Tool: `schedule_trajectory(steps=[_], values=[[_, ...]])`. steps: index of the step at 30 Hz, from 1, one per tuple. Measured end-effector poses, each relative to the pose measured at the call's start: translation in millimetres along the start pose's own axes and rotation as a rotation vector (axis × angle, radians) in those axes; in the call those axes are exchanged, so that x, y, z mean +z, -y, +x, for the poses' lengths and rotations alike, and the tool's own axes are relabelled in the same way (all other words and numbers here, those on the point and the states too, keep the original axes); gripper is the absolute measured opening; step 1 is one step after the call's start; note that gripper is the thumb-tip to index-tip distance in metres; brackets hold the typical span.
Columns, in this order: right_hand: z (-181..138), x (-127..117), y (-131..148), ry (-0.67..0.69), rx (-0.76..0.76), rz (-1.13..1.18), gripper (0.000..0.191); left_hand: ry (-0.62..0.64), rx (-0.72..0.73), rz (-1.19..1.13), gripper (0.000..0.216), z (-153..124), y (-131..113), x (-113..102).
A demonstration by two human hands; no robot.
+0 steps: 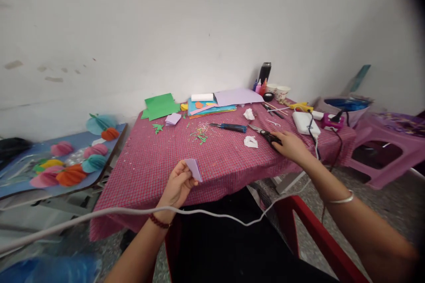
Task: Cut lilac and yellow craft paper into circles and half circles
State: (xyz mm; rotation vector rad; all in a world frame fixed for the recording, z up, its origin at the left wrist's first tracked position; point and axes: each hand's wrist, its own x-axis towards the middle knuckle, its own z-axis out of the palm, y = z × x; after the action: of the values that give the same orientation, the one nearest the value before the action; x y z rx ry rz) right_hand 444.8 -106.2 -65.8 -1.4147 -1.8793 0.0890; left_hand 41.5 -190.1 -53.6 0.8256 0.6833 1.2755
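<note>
The left hand (177, 185) was raised over the near edge of the table (149, 172), its fingers pinched shut on a small folded lilac paper piece (194, 168). The piece stood out to the right of the fingertips, its long axis running diagonally, with the upper end toward the thumb and the lower corner pointing down and to the right.

The right hand (292, 146) lay flat near the table's right side, palm down, resting on the black handles of the scissors (265, 134). Whether its fingers had closed round the handles could not be told. The scissors lay flat on the cloth, their long axis running from the handles under the hand up and to the left, blades pointing toward the table's far left and toward the blue-handled tool (229, 127). That tool lay nearly crosswise, just beyond the blade tips.

The scissors were well apart from the left hand, off to its right and farther in; the paper piece was between the two hands but much closer to the left.

A crumpled white scrap (251, 142) lay just left of the scissors, and green paper clippings (199, 136) were scattered at mid-table. Stacked coloured sheets (212, 106) and a green sheet (161, 106) lay along the far edge. A white cable (212, 215) crossed in front of both forearms.
</note>
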Motion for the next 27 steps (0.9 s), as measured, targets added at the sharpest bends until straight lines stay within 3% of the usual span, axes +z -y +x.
schedule_trajectory(steps=[3, 6, 10, 13, 19, 22, 27], values=[[-2.6, 8.8, 29.7, -0.028, -0.060, 0.079, 0.024, -0.061, -0.075, -0.075, 0.021, 1.9, 5.0, 0.4], [-11.4, 26.0, 90.1, 0.061, -0.133, 0.189, 0.034, -0.096, -0.153, -0.127, 0.023, 0.8, 10.1, 1.3], [-23.6, 53.7, 173.8, 0.321, -0.355, 0.544, 0.099, -0.055, -0.235, -0.182, 0.022, -4.7, 16.9, 7.4], [-27.1, 68.9, 208.4, 0.378, -0.438, 0.607, 0.107, -0.014, -0.278, -0.248, 0.023, -10.3, 21.8, 14.9], [-31.4, 77.0, 215.1, 0.449, -0.273, 0.813, 0.081, -0.036, -0.353, -0.310, 0.027, -19.2, 30.0, 24.4], [-34.9, 76.1, 211.0, 0.525, -0.204, 0.914, 0.077, -0.007, -0.365, -0.312, 0.026, -20.1, 34.7, 26.4], [-39.3, 75.0, 208.7, 0.501, -0.202, 0.921, 0.071, -0.037, -0.405, -0.337, 0.019, -18.8, 41.8, 26.2]])
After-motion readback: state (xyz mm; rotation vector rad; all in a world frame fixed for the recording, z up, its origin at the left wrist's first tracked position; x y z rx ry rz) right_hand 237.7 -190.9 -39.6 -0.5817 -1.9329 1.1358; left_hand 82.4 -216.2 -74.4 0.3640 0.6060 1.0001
